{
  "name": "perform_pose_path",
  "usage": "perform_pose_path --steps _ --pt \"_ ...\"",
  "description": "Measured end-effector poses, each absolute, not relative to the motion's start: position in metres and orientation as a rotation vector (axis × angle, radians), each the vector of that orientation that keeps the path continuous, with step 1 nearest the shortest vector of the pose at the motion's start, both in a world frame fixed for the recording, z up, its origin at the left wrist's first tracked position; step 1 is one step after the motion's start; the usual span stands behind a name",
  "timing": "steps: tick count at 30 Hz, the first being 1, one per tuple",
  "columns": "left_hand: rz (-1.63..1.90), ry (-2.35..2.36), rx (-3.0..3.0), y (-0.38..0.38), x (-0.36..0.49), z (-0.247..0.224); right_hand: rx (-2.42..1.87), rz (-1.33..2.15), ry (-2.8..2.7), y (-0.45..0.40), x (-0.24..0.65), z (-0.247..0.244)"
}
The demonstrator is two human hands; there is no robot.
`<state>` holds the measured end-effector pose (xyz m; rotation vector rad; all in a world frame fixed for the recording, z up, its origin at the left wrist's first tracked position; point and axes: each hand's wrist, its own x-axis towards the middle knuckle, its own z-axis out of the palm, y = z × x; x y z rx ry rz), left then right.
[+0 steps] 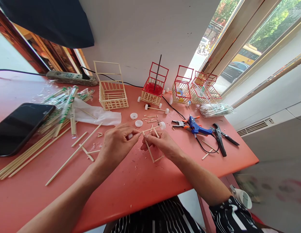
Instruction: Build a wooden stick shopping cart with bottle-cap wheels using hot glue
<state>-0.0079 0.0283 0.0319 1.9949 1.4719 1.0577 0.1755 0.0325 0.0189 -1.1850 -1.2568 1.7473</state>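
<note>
A small frame of thin wooden sticks (149, 150) hangs from my right hand (162, 142), whose fingers are closed round its upper part. Across the top of it runs a stick with a white round cap (162, 125) at its right end. My left hand (121, 139) pinches near the left end of that stick; a white piece (130, 136) shows between its fingers. Two white caps (139, 123) lie on the red table (131, 194) just behind my hands, with short stick pieces (151, 117) beside them.
Stick baskets (113, 94), some red-trimmed (154, 94), stand along the wall. A blue glue gun (197, 127), pliers (179, 123) and black-handled cutters (219, 139) lie right. Left are a phone (21, 126), long sticks (72, 155), wrapped sticks (68, 110) and a power strip (71, 77).
</note>
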Motion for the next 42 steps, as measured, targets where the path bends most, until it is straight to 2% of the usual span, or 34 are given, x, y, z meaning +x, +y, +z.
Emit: perform_pose_path --steps 42 --pt "1.036 1.496 2.01 0.0273 -0.0081 0.0326 -1.251 1.697 -1.344 0.0314 0.1775 0.0179"
